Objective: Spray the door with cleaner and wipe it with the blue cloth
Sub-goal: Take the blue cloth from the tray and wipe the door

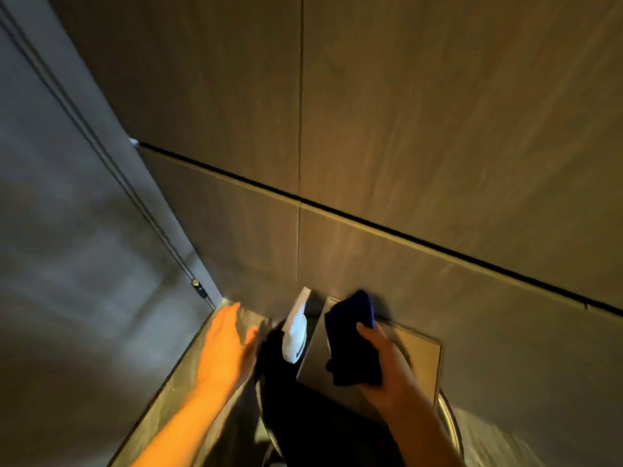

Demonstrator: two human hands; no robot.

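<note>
A white spray bottle (296,328) stands low in the middle, its nozzle pointing up toward the brown panelled door (421,136) ahead. My left hand (229,345) is just left of the bottle, fingers spread, holding nothing; whether it touches the bottle is blurred. My right hand (387,362) grips a dark blue cloth (352,338), bunched and held low to the right of the bottle, close to the door's lower part.
A grey wall (67,247) with a vertical seam runs along the left. A stone-like ledge (188,375) lies under my left arm. A square panel (421,358) and a curved metal rim (450,423) sit at the lower right. The frame is motion-blurred.
</note>
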